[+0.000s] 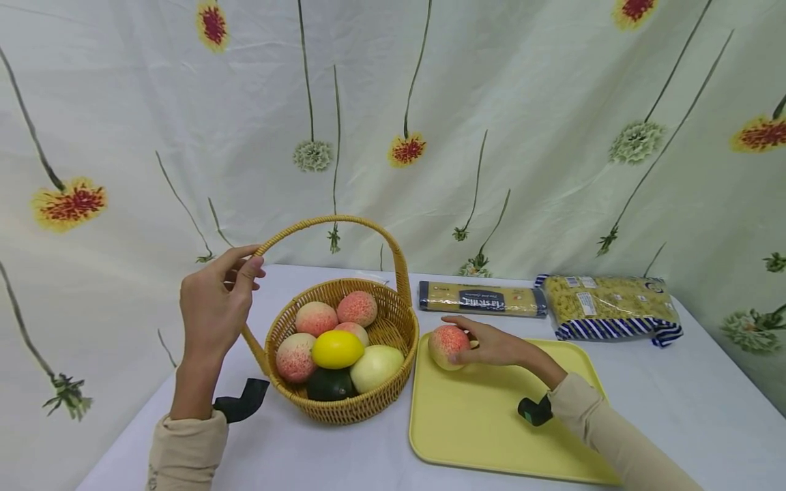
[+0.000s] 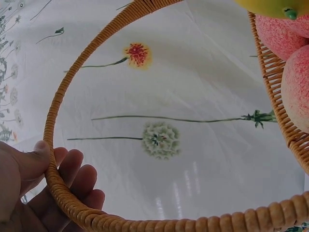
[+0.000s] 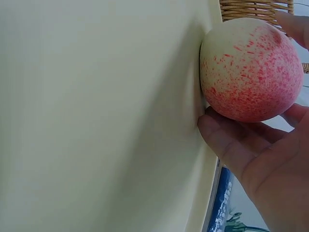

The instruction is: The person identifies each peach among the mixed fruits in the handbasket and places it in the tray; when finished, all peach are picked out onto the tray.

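Note:
My left hand [image 1: 213,303] grips the left side of the arched handle [image 1: 344,219] of a round wicker basket [image 1: 351,411]. In the left wrist view the thumb and fingers [image 2: 83,178] curl round the handle. Inside the basket lie several pink-speckled peaches [image 1: 357,308], a yellow lemon-like fruit [image 1: 338,350], a dark green fruit [image 1: 330,385] and a pale green fruit [image 1: 377,369]. At the back left corner of a yellow tray [image 1: 485,423], my right hand [image 1: 491,343] holds a peach [image 3: 251,70] between thumb and fingers. The peach appears to rest on the tray.
Behind the tray lie a long pasta packet [image 1: 482,299] and a larger bag of short pasta [image 1: 608,307] with striped edges. The white table [image 1: 362,457] backs onto a flowered curtain [image 1: 540,157]. Basket and tray stand side by side, nearly touching.

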{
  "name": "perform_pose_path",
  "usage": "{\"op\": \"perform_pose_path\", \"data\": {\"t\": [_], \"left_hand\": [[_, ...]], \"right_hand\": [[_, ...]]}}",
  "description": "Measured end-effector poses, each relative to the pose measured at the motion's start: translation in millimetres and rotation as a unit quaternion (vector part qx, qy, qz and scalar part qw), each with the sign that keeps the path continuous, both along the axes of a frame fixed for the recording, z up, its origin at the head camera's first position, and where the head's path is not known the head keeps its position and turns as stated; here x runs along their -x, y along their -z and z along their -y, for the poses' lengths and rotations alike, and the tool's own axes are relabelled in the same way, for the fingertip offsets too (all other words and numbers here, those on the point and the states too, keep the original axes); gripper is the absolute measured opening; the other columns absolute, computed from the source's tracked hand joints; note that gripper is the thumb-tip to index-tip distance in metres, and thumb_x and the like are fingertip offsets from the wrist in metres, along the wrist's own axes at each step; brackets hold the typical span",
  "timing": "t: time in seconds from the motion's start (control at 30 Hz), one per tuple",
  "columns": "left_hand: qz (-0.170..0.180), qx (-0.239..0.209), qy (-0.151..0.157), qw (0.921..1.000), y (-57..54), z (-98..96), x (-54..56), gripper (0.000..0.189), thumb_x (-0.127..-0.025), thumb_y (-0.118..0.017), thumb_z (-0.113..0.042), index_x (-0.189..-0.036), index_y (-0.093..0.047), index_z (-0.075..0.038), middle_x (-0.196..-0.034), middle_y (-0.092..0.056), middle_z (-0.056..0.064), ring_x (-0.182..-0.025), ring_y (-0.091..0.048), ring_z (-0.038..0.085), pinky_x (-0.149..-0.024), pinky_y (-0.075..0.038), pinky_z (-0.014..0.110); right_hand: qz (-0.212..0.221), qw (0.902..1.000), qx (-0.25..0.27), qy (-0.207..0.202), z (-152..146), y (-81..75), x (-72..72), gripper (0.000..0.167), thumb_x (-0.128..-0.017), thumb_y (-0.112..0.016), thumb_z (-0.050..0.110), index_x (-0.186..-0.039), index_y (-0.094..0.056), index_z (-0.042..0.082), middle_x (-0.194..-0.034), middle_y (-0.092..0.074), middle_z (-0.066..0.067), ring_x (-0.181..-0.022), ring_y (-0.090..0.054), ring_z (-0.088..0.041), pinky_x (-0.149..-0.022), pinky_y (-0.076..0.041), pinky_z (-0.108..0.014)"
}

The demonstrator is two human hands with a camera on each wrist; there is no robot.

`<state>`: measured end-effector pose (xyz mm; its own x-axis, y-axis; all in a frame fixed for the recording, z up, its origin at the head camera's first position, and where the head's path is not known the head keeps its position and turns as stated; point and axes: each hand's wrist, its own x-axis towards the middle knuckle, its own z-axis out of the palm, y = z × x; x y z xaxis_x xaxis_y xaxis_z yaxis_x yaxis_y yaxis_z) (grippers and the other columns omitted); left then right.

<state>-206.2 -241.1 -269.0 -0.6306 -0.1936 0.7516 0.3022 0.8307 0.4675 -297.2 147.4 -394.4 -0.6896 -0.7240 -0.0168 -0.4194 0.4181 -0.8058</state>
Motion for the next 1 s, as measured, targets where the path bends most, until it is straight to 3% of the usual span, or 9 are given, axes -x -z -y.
{"op": "perform_pose_path", "data": {"t": [0.13, 0.3, 0.47, 0.7, 0.83, 1.0], "left_hand": [[0.002, -0.001, 0.001, 1.0000, -0.1, -0.5, -0.7, 0.025, -0.095, -0.061, -0.018, -0.117, -0.069, -0.008, -0.080, -0.071, 0.012, -0.062, -0.059, 0.007, -0.053, -0.040, 0.007], [0.003, -0.002, 0.001, 1.0000, 0.2, -0.1, -0.9, 0.025, -0.095, -0.061, -0.018, -0.117, -0.069, -0.009, -0.080, -0.071, 0.011, -0.062, -0.054, -0.003, -0.053, -0.040, 0.007], [0.005, -0.003, 0.004, 1.0000, 1.1, -0.4, 0.2, 0.026, -0.095, -0.060, -0.018, -0.118, -0.068, -0.008, -0.081, -0.071, 0.012, -0.064, -0.063, 0.015, -0.053, -0.040, 0.007], [0.005, 0.000, -0.003, 1.0000, -0.2, 0.5, -0.5, 0.025, -0.095, -0.061, -0.018, -0.117, -0.069, -0.009, -0.080, -0.071, 0.011, -0.062, -0.059, 0.007, -0.052, -0.040, 0.007], [0.006, 0.000, -0.004, 1.0000, -0.2, 0.7, -0.8, 0.026, -0.095, -0.060, -0.019, -0.117, -0.069, -0.009, -0.080, -0.071, 0.011, -0.063, -0.060, 0.011, -0.053, -0.040, 0.007], [0.003, 0.000, 0.000, 1.0000, -0.8, 0.5, -0.5, 0.025, -0.095, -0.060, -0.019, -0.117, -0.069, -0.009, -0.080, -0.071, 0.011, -0.062, -0.055, -0.003, -0.053, -0.040, 0.007]], "right_hand": [[-0.015, 0.9999, -0.005, 0.000, -0.3, -2.5, 0.2, 0.081, -0.090, -0.065, 0.031, -0.152, -0.020, 0.006, -0.143, -0.039, -0.024, -0.126, -0.047, -0.036, -0.097, -0.044, -0.049], [-0.041, 0.9992, -0.004, 0.002, 1.5, -8.5, 1.6, 0.079, -0.091, -0.065, 0.028, -0.152, -0.021, 0.007, -0.142, -0.040, -0.025, -0.124, -0.048, -0.037, -0.098, -0.044, -0.050], [-0.066, 0.9978, 0.011, 0.004, 5.1, -21.5, -2.4, 0.075, -0.092, -0.065, 0.024, -0.152, -0.023, 0.007, -0.146, -0.036, -0.026, -0.130, -0.040, -0.045, -0.103, -0.036, -0.058], [-0.101, 0.9942, 0.036, 0.002, 15.7, -43.1, -11.9, 0.075, -0.091, -0.066, 0.028, -0.152, -0.023, 0.018, -0.152, -0.031, -0.016, -0.137, -0.031, -0.042, -0.105, -0.029, -0.062], [-0.109, 0.9932, 0.041, 0.000, 22.7, -48.2, -16.8, 0.075, -0.090, -0.066, 0.036, -0.151, -0.027, 0.020, -0.154, -0.029, -0.009, -0.139, -0.030, -0.038, -0.107, -0.030, -0.059], [-0.133, 0.9904, 0.035, -0.002, 31.1, -50.8, -19.7, 0.072, -0.089, -0.068, 0.035, -0.150, -0.032, 0.019, -0.155, -0.029, -0.006, -0.139, -0.033, -0.032, -0.108, -0.032, -0.054]]}}
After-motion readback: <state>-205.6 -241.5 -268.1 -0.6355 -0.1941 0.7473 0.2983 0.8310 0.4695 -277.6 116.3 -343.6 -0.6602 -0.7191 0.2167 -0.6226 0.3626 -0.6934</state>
